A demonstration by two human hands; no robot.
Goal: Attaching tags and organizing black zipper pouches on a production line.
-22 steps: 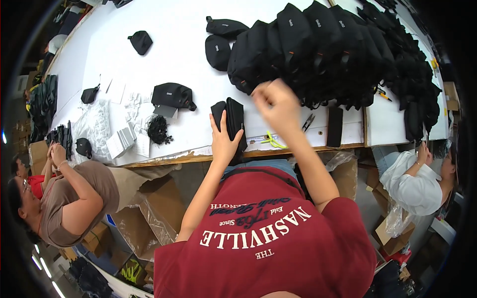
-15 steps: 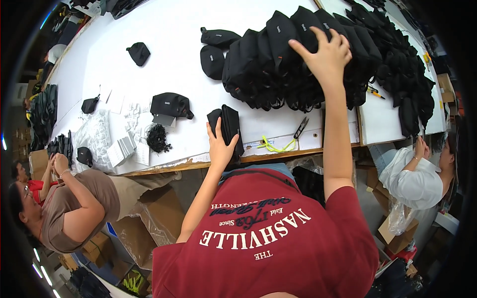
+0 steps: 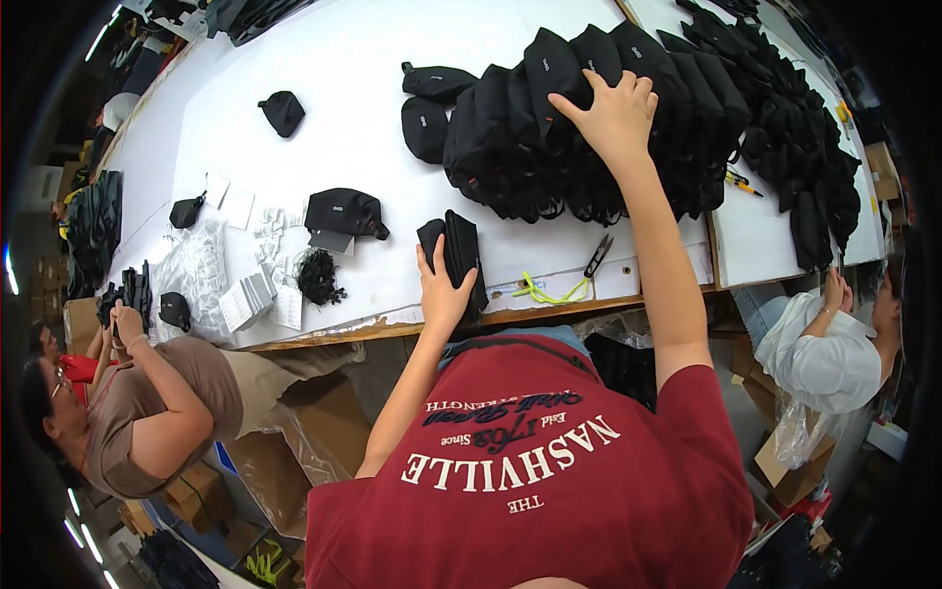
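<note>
At the table's near edge, my left hand [image 3: 447,289] closes around a pair of black pouches [image 3: 465,245] standing side by side, thumb on the right and fingers on the left. My right hand [image 3: 618,110] is spread over a tightly packed row of black zip pouches [image 3: 549,74], its fingertips touching or just over the upright ones. Dark cord-like loops hang along the row's near side. Two more black pouches, one of them rounded [image 3: 424,130], rest at the row's left end.
Thread snips [image 3: 599,257] with a yellow-green cord lie near the front edge. Further left are a black pouch [image 3: 345,213] with a tag, black strings [image 3: 319,278], stacked cards [image 3: 247,299] and a clear plastic bag [image 3: 191,265]. People work at both sides; a black pile [image 3: 800,147] stands right.
My right hand has shifted left and slightly toward me along the row of pouches, still spread. My left hand keeps its hold on the pouches.
</note>
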